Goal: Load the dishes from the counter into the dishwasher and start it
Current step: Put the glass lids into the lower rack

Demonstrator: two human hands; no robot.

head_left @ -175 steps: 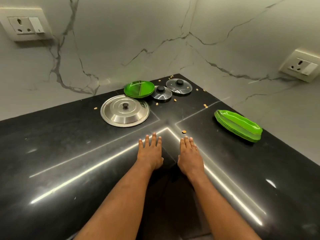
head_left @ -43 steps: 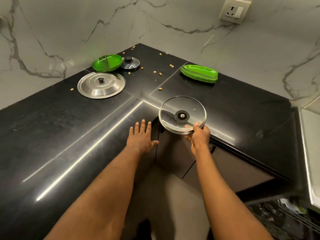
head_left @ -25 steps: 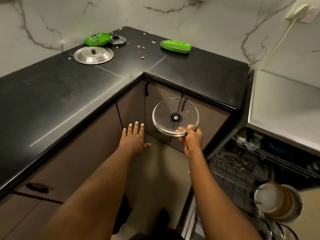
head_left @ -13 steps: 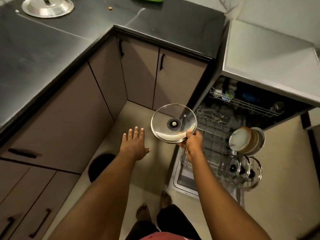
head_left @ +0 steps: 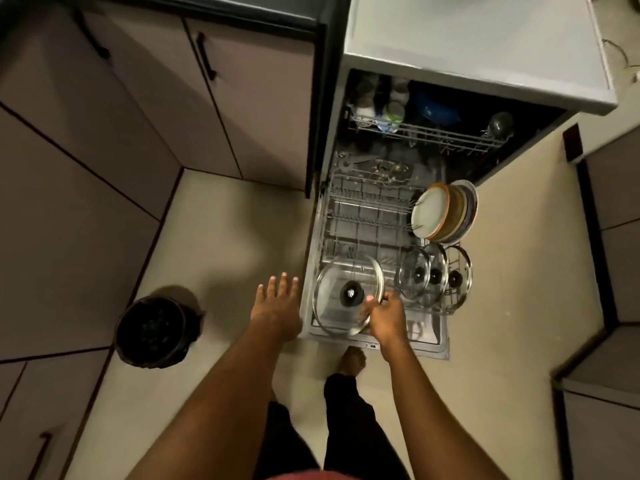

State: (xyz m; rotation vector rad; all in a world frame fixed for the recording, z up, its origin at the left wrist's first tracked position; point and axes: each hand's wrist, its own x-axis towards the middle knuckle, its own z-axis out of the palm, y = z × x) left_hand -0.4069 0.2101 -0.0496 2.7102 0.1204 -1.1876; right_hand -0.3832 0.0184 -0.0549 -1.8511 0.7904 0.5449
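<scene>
I see the dishwasher (head_left: 485, 46) standing open, with its lower rack (head_left: 367, 216) pulled out under and beyond the right fingers (head_left: 391, 299). A stack of plates (head_left: 443, 211) stands on edge well beyond those fingers. Three racked lids (head_left: 433, 275) sit just to their right. The glass lid (head_left: 343, 282) hangs to their left over the rack's near corner, tilted, and the right hand (head_left: 386, 315) pinches it at the rim. I can't tell whether it touches the wires. The left hand (head_left: 277, 306) is spread flat beside the rack, holding nothing.

My worry is the one-point rim pinch. The lid could swing or slip and knock glass on the tines. It could also miss a slot and fall flat, or bump the lids beside the knuckles.
</scene>
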